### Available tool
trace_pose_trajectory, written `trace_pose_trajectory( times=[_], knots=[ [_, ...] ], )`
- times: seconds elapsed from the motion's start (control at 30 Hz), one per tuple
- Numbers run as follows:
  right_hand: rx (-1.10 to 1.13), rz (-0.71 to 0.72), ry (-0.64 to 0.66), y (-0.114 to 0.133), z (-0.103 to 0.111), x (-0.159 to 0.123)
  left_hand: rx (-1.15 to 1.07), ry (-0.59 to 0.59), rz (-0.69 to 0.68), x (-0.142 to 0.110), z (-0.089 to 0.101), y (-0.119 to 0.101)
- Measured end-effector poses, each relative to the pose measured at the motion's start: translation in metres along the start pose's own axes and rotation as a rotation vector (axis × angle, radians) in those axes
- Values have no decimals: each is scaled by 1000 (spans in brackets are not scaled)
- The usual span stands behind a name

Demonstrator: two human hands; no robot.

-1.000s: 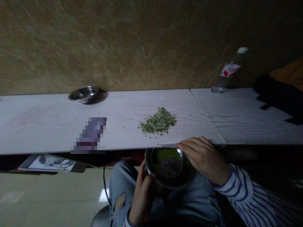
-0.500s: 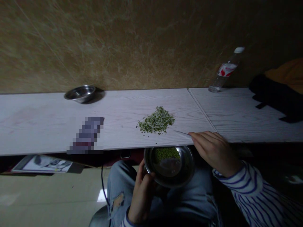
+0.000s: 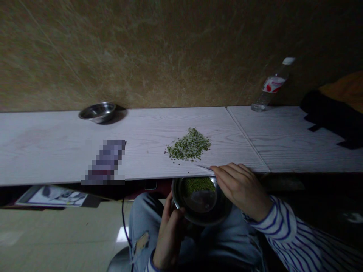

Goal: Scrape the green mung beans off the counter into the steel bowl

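My left hand [image 3: 171, 226] grips the left rim of a metal bowl [image 3: 195, 219] held in my lap just under the table's front edge. Small green beans [image 3: 200, 184] lie along the bowl's far side. In my right hand [image 3: 241, 187] is a thin, pale, pointed strip [image 3: 203, 167], pinched at one end; its exact kind is unclear. The strip's tip points left, low over the tabletop near the front edge. Just beyond it spreads a loose pile of green beans mixed with white grains [image 3: 189, 145]. A few single beans lie around the pile.
On the white wood-grain table [image 3: 144, 128], a second metal bowl [image 3: 98, 113] sits by the wall at left. A blurred-out purplish item [image 3: 104, 162] lies nearer. A plastic bottle [image 3: 270, 87] and dark cloth [image 3: 331, 117] are at right. Papers [image 3: 53, 196] rest below the tabletop.
My right hand has moved left and slightly toward me with the pale strip, now above the bowl's far right rim. My left hand and the bowl stay nearly in place.
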State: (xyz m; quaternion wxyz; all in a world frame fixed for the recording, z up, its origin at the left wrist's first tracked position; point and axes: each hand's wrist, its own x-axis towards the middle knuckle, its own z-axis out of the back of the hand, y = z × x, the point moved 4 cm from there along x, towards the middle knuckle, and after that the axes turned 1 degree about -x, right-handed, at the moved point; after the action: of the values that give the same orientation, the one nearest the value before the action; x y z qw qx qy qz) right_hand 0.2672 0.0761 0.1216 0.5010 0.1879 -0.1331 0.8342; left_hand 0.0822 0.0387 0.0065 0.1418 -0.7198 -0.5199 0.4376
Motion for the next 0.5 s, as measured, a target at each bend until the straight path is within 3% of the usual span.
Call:
trace_pose_trajectory(
  times=[0.17, 0.5],
  knots=[
    [-36, -12, 10, -11, 0, 1, -13, -51, 6, -2, 2, -4],
    [-85, -46, 18, -30, -7, 15, -19, -11, 26, 5, 10, 0]
  ],
)
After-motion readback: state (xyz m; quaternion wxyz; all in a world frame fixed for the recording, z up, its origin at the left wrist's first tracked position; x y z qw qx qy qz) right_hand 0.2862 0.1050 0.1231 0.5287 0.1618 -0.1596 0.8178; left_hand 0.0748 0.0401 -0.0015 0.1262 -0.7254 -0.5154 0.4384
